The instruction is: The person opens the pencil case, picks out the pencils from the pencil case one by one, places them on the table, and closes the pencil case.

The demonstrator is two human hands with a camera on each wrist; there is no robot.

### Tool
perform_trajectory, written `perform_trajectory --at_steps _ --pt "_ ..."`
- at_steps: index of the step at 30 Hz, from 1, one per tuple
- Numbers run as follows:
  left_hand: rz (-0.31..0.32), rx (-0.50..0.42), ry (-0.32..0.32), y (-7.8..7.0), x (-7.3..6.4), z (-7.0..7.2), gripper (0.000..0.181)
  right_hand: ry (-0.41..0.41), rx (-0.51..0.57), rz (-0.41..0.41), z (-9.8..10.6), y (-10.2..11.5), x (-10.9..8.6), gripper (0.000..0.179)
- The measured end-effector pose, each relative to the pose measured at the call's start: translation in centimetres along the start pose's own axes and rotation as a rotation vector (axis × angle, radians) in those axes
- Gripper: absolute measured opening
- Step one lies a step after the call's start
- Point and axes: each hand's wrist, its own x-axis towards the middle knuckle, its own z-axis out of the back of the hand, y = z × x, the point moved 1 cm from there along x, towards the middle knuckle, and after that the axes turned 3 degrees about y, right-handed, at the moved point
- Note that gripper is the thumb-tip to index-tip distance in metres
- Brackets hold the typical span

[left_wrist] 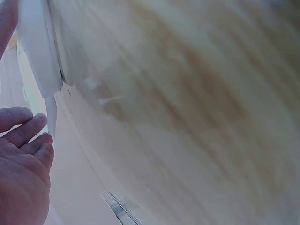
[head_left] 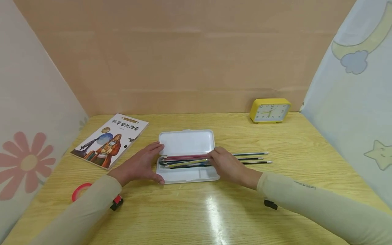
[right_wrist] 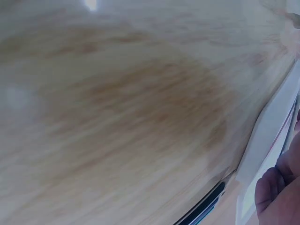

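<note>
A white pencil case (head_left: 187, 143) lies with its lid folded back on the wooden table. In its tray are several pencils, including a reddish pencil (head_left: 183, 157) and a yellow pencil (head_left: 186, 164). The left hand (head_left: 142, 165) spans the case's left end, thumb at the front corner, fingers beside the lid; the left wrist view shows these fingers (left_wrist: 28, 136) by the white edge. At the tray's right end, the right hand (head_left: 229, 166) pinches the yellow pencil's end with curled fingers. Its palm side hides part of the tray; the right wrist view shows its bent fingers (right_wrist: 272, 187).
Several dark pencils (head_left: 255, 158) lie on the table right of the case, partly behind the right hand. A book (head_left: 111, 141) lies at the back left, a yellow clock (head_left: 271, 111) stands at the back right, and a red tape roll (head_left: 80, 190) sits by the left sleeve.
</note>
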Motion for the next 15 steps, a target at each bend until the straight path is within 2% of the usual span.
perform_trajectory --at_steps 4,15 --pt "0.0 -0.001 -0.003 0.1 0.0 0.0 0.121 -0.013 0.041 -0.035 0.4 -0.6 -0.8 0.009" --pt "0.011 0.003 0.001 0.1 0.1 -0.1 0.122 -0.1 0.058 -0.039 1.1 -2.7 -3.8 0.009"
